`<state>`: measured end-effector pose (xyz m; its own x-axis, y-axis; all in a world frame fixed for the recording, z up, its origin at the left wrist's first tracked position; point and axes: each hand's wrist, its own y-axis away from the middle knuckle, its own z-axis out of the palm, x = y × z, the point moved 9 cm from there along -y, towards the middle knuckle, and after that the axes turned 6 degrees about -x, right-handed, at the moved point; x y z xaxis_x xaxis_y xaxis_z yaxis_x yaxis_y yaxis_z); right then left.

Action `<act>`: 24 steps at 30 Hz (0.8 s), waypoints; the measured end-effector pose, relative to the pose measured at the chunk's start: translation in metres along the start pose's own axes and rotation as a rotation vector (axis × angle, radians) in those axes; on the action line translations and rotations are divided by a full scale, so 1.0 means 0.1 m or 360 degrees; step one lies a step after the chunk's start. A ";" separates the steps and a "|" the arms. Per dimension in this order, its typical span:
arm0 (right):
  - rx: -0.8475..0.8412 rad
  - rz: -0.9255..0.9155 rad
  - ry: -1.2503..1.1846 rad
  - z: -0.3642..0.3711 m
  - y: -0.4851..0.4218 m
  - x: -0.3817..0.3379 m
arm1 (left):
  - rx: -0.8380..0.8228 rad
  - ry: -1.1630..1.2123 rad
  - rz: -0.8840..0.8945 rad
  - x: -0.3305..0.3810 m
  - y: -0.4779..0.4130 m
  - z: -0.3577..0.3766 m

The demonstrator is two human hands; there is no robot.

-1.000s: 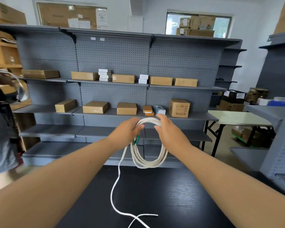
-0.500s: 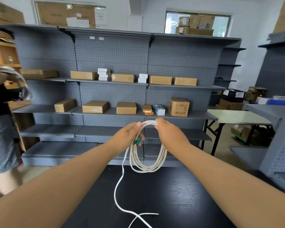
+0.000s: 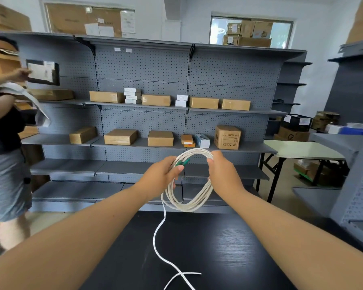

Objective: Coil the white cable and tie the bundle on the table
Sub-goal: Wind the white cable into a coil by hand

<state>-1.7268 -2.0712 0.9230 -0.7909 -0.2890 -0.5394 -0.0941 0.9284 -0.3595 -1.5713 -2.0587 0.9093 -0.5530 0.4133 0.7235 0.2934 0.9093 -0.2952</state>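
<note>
Up in the air btwn both hands, the white cable hung as a coil of several loops, not yet tied, w/ a green piece (connector or tie, couldn't tell) at its top left. Left hand had fingers curled round the coil's left side, thumb pressed by the green piece; right hand pinched the top right strands. A loose tail dropped to the black table and crossed over itself near the front edge. Risks as I judged them: that crossing could pull into a kink or knot when the tail gets drawn up; a slack pinch could let loops spring apart, esp. while changing grip to tie; uneven loops would make a sloppy bundle. Another person stood well off left by the grey shelving
</note>
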 end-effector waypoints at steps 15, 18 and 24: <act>-0.0222 -0.0350 -0.0032 0.04 -0.04 -0.25 | -0.0063 -0.0842 0.0212 0.30 -0.08 -0.15; -0.0327 -0.0406 0.0121 0.12 -0.04 -0.31 | -0.0098 -0.0883 0.0231 0.31 -0.07 -0.11; -0.0297 -0.0354 0.0146 0.13 -0.03 -0.34 | -0.0113 -0.0775 0.0172 0.23 -0.08 -0.07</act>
<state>-1.6922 -2.0668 0.9324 -0.7889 -0.4759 -0.3888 -0.3742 0.8739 -0.3103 -1.5808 -2.0567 0.9323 -0.8114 0.4950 0.3108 0.4118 0.8616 -0.2969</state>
